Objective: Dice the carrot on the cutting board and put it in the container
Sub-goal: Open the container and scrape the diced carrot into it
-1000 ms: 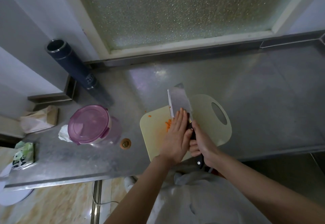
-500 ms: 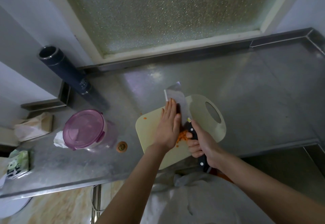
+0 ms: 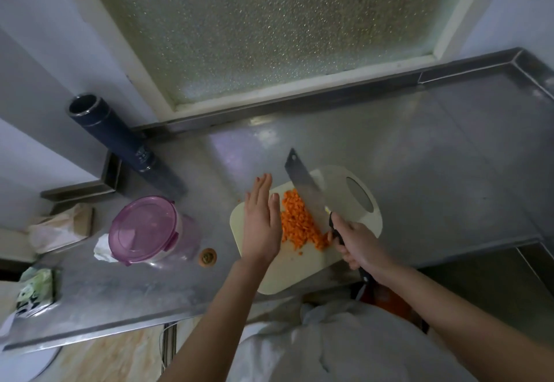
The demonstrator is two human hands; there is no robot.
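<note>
A pile of diced carrot (image 3: 301, 225) lies in the middle of the pale cutting board (image 3: 292, 273) on the steel counter. My left hand (image 3: 261, 222) stands flat, fingers straight, just left of the pile at its edge. My right hand (image 3: 358, 245) grips the black handle of a cleaver (image 3: 304, 190), whose blade is tilted on the right side of the pile. The container (image 3: 153, 228), with a pink lid clipped on, stands on the counter to the left of the board.
A carrot end (image 3: 207, 257) lies between container and board. A dark tall cylinder (image 3: 120, 138) leans at the back left. Crumpled paper and a brown packet (image 3: 64, 225) sit left of the container. The counter's front edge runs just below the board.
My left hand has lifted off the cleaver blade and moved left of the carrot, uncovering the pile. The cleaver now stands tilted to the right of the pile.
</note>
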